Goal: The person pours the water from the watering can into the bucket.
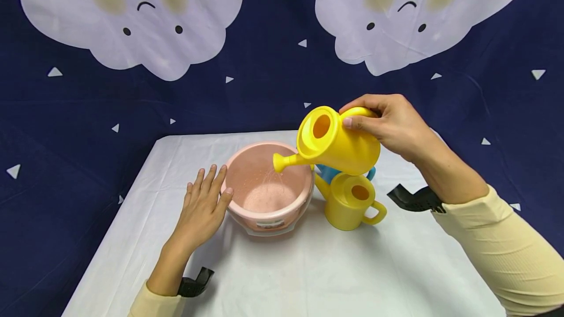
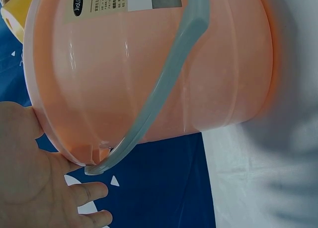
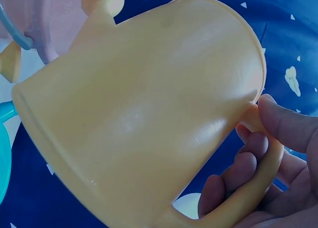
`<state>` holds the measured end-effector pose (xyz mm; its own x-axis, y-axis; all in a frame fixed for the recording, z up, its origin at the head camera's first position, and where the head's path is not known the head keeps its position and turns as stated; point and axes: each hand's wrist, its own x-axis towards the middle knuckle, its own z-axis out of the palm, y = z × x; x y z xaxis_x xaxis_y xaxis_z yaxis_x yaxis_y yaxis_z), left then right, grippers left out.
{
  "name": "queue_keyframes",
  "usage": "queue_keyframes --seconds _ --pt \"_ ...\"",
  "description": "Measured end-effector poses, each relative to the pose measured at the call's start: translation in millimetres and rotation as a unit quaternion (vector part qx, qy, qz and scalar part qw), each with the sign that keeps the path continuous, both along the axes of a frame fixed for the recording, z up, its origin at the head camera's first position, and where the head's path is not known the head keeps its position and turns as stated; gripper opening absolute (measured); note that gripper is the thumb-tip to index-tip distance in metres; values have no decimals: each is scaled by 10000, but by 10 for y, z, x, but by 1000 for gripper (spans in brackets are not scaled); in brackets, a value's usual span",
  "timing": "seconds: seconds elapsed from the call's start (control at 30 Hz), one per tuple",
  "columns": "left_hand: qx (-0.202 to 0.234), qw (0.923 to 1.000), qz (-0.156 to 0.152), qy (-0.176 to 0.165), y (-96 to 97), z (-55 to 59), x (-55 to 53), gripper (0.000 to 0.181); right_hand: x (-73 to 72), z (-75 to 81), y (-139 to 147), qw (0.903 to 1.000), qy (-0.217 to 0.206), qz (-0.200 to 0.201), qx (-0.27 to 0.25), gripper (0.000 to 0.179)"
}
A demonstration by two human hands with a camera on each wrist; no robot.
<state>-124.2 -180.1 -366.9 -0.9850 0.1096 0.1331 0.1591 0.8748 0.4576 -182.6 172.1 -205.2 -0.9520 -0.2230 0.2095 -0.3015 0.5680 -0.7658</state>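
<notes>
Pouring looks to be the step in hand: the right hand grips the handle of a yellow watering can, tipped so that its spout points down over the mouth of a pink bucket, and thin streams of water fall inside. The left hand grasps nothing; its fingers are spread and lie against the bucket's rim, seemingly to steady it. The bucket stands on the white surface, with a second, paler watering can upright just beside it and a blue item partly hidden behind that. How much water the raised can holds cannot be told. As I judge it, the next move calls for keeping the spout within the rim and tilting further as the flow thins, while the left hand guards the bucket against a nudge
</notes>
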Motion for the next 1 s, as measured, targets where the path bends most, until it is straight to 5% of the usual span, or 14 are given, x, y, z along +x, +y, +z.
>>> queue_keyframes --seconds 1.0 --pt "-38 10000 -17 -30 10 9 1 60 -25 29 -28 9999 34 115 103 25"
